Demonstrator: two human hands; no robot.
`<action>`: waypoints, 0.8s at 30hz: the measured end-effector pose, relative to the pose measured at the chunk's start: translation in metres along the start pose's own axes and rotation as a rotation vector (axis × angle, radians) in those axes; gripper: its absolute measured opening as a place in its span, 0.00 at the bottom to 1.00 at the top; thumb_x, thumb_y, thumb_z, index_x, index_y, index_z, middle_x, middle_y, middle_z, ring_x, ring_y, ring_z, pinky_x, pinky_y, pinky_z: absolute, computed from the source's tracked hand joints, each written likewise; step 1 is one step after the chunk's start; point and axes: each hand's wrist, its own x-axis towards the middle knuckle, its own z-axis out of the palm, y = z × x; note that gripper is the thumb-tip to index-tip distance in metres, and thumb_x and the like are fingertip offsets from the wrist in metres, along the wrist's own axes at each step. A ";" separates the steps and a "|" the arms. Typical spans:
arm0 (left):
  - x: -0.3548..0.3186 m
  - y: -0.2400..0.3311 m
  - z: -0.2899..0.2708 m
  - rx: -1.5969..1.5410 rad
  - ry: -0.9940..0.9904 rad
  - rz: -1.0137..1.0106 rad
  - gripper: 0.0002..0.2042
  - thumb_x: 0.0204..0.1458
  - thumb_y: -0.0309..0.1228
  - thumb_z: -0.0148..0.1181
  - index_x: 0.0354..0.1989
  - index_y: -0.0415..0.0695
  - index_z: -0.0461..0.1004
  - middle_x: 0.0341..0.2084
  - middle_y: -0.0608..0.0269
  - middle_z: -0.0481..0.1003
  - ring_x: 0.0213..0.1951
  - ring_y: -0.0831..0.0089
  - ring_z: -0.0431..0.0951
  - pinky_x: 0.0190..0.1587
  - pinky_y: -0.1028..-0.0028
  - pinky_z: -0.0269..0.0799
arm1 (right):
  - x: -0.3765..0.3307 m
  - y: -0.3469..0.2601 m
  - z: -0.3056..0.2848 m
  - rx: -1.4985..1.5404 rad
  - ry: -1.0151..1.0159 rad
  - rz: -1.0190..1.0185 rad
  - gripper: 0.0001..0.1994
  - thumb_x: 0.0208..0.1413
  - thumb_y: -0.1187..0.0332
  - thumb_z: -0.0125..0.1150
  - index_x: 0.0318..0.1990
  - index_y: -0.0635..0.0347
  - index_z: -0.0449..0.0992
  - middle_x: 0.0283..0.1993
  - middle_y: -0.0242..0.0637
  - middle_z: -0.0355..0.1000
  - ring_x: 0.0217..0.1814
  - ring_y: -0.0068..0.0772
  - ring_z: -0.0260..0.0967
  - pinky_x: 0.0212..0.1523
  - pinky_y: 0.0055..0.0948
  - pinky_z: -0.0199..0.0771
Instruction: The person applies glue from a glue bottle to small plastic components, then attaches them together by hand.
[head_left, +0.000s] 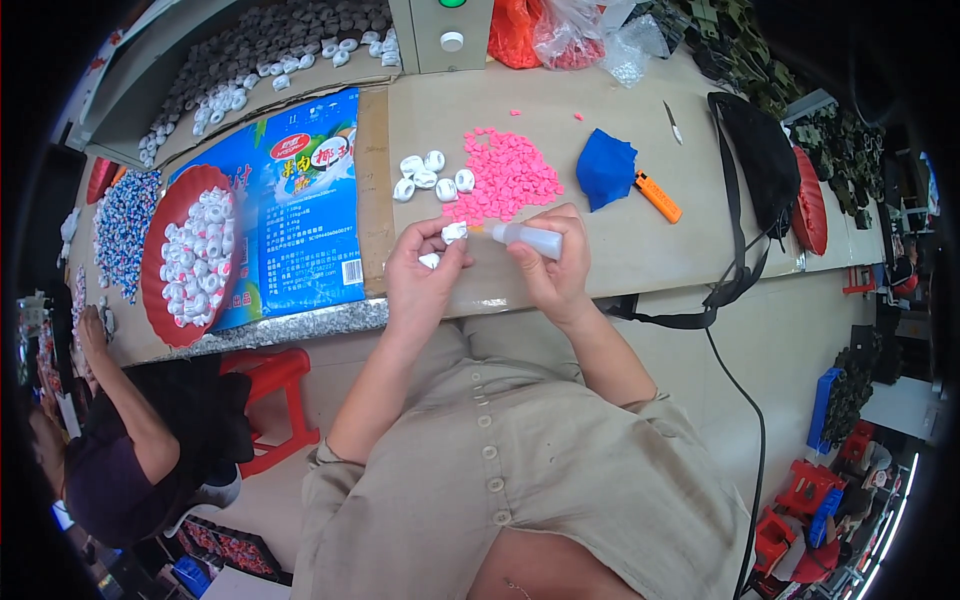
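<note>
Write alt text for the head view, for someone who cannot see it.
A seated person's left hand holds a small white cap while the right hand points a squeeze bottle at it. Behind lie pink pieces and more white caps on the table.

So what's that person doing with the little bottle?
The right hand holds a small squeeze bottle with its tip at a little white piece pinched in the left hand. More white pieces and a heap of pink bits lie on the table just beyond.

red tray (165,240) | blue cloth (605,168) | orange cutter (657,196) | black bag (762,160)
</note>
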 end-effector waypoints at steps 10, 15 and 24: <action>-0.001 0.001 0.000 -0.015 0.008 0.008 0.12 0.47 0.21 0.51 0.41 0.35 0.63 0.28 0.61 0.70 0.29 0.79 0.72 0.33 0.83 0.66 | -0.003 0.004 0.000 0.052 0.010 0.055 0.14 0.43 0.71 0.60 0.34 0.63 0.62 0.29 0.39 0.60 0.27 0.30 0.58 0.26 0.24 0.59; 0.000 -0.001 0.000 -0.002 -0.001 0.029 0.13 0.47 0.21 0.51 0.42 0.35 0.62 0.28 0.61 0.69 0.30 0.78 0.72 0.34 0.83 0.66 | -0.005 0.005 0.001 0.112 0.007 0.126 0.13 0.44 0.70 0.59 0.34 0.64 0.61 0.29 0.39 0.61 0.28 0.29 0.58 0.27 0.24 0.59; 0.000 -0.002 -0.001 0.023 -0.009 0.044 0.12 0.46 0.19 0.50 0.41 0.35 0.62 0.29 0.61 0.70 0.31 0.78 0.72 0.35 0.82 0.67 | -0.003 0.002 0.000 0.170 0.041 0.169 0.13 0.44 0.72 0.58 0.34 0.64 0.61 0.31 0.37 0.61 0.30 0.26 0.60 0.27 0.23 0.62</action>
